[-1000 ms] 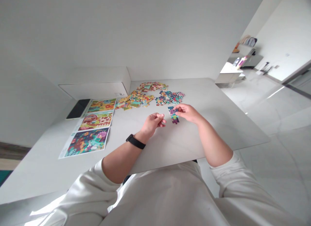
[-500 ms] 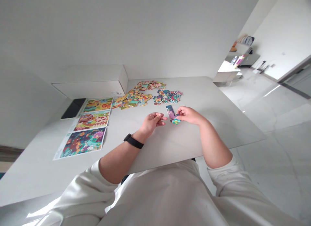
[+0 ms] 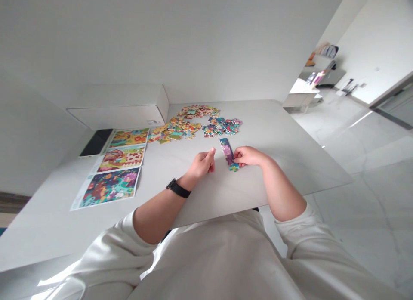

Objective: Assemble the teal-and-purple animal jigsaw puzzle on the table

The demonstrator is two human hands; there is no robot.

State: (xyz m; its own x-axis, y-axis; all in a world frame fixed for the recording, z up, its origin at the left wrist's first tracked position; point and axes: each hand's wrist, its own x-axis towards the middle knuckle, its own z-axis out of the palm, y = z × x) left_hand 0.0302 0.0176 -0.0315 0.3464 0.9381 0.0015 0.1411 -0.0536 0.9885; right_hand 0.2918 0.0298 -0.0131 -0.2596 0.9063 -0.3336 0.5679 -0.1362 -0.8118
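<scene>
The right hand [image 3: 248,156] holds a strip of jigsaw pieces [image 3: 227,151] on a white table top [image 3: 290,162], left hand [image 3: 200,164] curled beside it

Head view: The strip lies tilted, far end to the left, near the table's middle, well past its near edge, with a turquoise piece [image 3: 234,167] at its near end. The right fingers [image 3: 237,153] touch it, though whether they grip or only press cannot be told. The left hand, wearing a black wristwatch [image 3: 177,188], is curled with thumb raised, apart from the strip. Heaps of loose pieces [image 3: 176,130] lie farther off, picture sheets [image 3: 108,188] to the left. Half a second earlier, both hands sat farther from the near edge and the left thumb lay lower.
</scene>
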